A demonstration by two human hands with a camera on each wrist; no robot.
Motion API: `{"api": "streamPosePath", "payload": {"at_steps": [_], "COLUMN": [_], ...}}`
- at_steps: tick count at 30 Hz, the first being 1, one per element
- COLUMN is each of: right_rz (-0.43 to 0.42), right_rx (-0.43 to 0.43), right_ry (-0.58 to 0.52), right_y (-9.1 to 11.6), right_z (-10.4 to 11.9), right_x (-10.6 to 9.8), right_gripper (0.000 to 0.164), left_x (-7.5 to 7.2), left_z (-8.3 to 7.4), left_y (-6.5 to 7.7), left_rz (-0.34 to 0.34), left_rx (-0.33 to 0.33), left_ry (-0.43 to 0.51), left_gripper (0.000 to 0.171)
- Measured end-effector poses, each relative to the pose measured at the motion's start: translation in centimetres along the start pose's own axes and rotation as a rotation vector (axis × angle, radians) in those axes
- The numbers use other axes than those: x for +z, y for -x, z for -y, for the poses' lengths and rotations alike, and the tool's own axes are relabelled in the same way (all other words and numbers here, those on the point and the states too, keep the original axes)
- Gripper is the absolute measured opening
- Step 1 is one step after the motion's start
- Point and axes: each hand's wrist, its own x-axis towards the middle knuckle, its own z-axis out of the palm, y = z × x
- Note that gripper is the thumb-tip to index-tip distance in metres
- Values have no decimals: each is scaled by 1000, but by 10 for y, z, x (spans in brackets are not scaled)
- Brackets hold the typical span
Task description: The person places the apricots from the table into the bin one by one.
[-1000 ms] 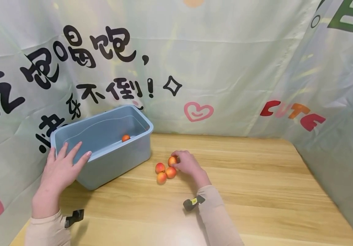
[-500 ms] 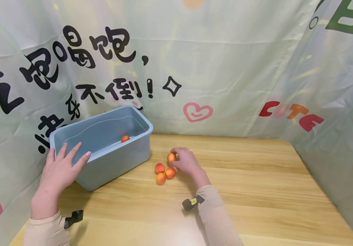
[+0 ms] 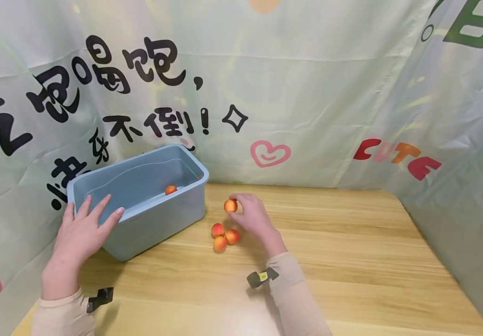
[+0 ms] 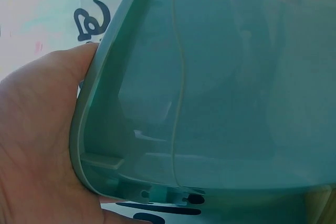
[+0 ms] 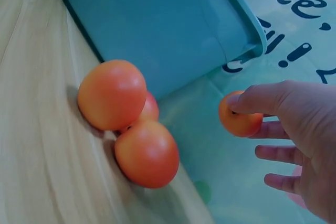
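Here, beside cloth [image 3: 330,102], left hand [image 3: 81,233] splayed, right hand [image 3: 253,215] pinches fruit [image 3: 230,206] above wooden table [image 3: 359,247].

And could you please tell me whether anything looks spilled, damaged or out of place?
Nothing stands out: the blue plastic bin stands upright, three round orange-red fruits lie beside it, and the right hand pinches another fruit.

Head view looks forward and down from up high, far enough back to fit the left hand [image 3: 79,233], right hand [image 3: 256,218], table [image 3: 351,261], blue bin [image 3: 157,228] and printed backdrop [image 3: 317,102] in one go. Left wrist view is super close, the bin filling most of it, while the right wrist one is rolled sideways, looking past three clustered fruits [image 3: 219,244] toward the bin and backdrop, all of which the head view shares.
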Motion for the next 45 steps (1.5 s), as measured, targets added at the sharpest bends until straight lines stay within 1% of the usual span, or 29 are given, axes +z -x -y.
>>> {"api": "streamPosePath", "payload": {"at_steps": [4,9,15,19,24,30,39,45], "right_rz": [-43,-122,-180,-215,-245,-269,-345,-349], "right_rx": [-26,-80,-130,-154,-200,-207,-257,-287], "right_ry": [12,-3,-14,-22,-29,-31,-60,-76], "right_y": [-1,-2,-5,-11,-19,-26,-36,-46], "right_z": [8,17,26,29,37,50,66,74], "right_x": [-2,-4,-3,-3,-4,-5,-8,-6], "right_gripper": [43,40,41,40,40,40,40,41], "left_x": [0,0,-1,-1,-1,-1,-1,0], "left_z": [1,1,0,-2,-2,-2,-1,0], "left_y": [0,-1,-1,-1,0,1,1,0], "left_rz": [6,6,5,8,12,15,6,6], "left_rx": [-2,1,-1,-2,-4,-11,-10,-3], "left_ry": [1,3,6,10,12,15,15,9], "left_gripper": [77,77,76,77,77,77,76,76]}}
